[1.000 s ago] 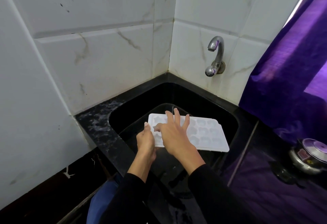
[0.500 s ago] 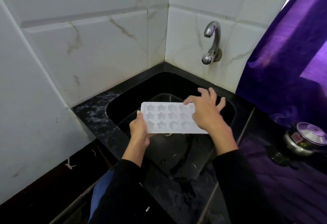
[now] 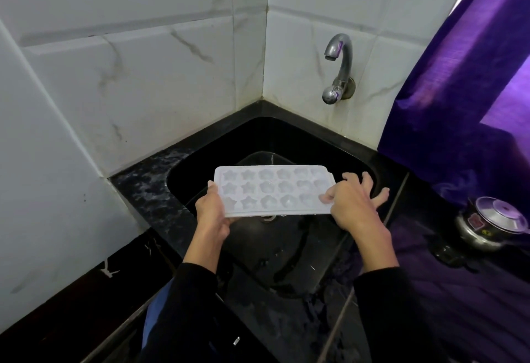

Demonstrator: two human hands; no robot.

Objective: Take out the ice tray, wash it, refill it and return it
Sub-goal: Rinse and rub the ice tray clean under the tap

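A white ice tray (image 3: pixel 274 190) with star-shaped cells hangs level over the black sink (image 3: pixel 289 139), cells facing up. My left hand (image 3: pixel 213 213) grips its left end, thumb on the rim. My right hand (image 3: pixel 354 205) is at the tray's right end; the thumb and forefinger touch the rim and the other fingers are spread apart. The steel tap (image 3: pixel 338 68) is on the tiled wall above the sink, behind and to the right of the tray. No water runs from it.
White marbled tiles form a corner behind the sink. A black stone counter (image 3: pixel 143 187) surrounds the basin. A purple curtain (image 3: pixel 464 81) hangs at the right. A steel pressure cooker (image 3: pixel 493 223) stands on the counter at the right. The drain (image 3: pixel 268 217) shows under the tray.
My right hand slid from the tray's middle to its right end. The tray came nearer and lies level, its star cells showing.
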